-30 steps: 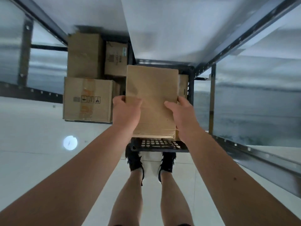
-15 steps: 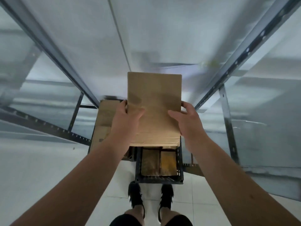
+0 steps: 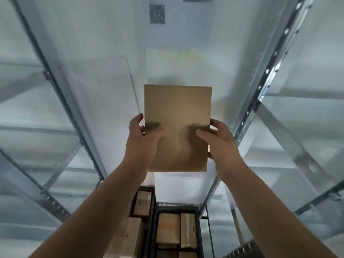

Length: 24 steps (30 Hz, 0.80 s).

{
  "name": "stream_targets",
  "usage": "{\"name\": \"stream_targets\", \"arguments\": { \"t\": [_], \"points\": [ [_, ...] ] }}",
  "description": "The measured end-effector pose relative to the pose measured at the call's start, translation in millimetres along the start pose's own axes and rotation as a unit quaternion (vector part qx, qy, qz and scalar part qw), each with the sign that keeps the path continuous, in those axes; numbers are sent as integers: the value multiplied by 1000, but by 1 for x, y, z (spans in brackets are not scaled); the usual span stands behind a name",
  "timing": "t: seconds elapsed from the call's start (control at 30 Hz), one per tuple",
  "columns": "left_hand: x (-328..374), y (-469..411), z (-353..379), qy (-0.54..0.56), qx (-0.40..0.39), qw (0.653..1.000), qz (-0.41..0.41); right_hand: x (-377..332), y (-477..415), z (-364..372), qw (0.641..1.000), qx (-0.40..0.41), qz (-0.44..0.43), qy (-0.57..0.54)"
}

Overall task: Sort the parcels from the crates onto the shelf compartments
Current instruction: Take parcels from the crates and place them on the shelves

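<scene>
While both arms reach up at frame centre, left hand grips the left edge of the flat brown parcel, thumb across its face, fingers behind; right hand grips the right edge likewise; parcel held in the air, mid-frame, before the white shelf panel; code label on that panel, top centre; perforated metal uprights at either side; black crate, bottom centre, holding further parcels; cardboard boxes just left of the crate
</scene>
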<state>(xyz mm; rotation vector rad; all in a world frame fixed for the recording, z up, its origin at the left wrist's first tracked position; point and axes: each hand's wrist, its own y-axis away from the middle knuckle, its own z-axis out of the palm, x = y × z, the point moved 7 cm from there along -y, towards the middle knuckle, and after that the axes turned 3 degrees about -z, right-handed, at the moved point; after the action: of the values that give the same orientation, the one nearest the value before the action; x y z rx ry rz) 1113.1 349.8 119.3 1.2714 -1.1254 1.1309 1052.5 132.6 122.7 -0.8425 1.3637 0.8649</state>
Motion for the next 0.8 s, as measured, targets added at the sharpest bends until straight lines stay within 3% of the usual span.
{"name": "stream_targets", "arguments": {
  "t": [0.27,0.5,0.8],
  "points": [
    [132,17,-7,57,-32,991,115,-143,3,3,989,11,-145,-10],
    [208,26,-21,114,-46,973,194,-213,9,7,977,28,-210,-33],
    [219,21,-26,103,-40,971,212,-219,7,12,983,10,-167,-76]
  ]
}}
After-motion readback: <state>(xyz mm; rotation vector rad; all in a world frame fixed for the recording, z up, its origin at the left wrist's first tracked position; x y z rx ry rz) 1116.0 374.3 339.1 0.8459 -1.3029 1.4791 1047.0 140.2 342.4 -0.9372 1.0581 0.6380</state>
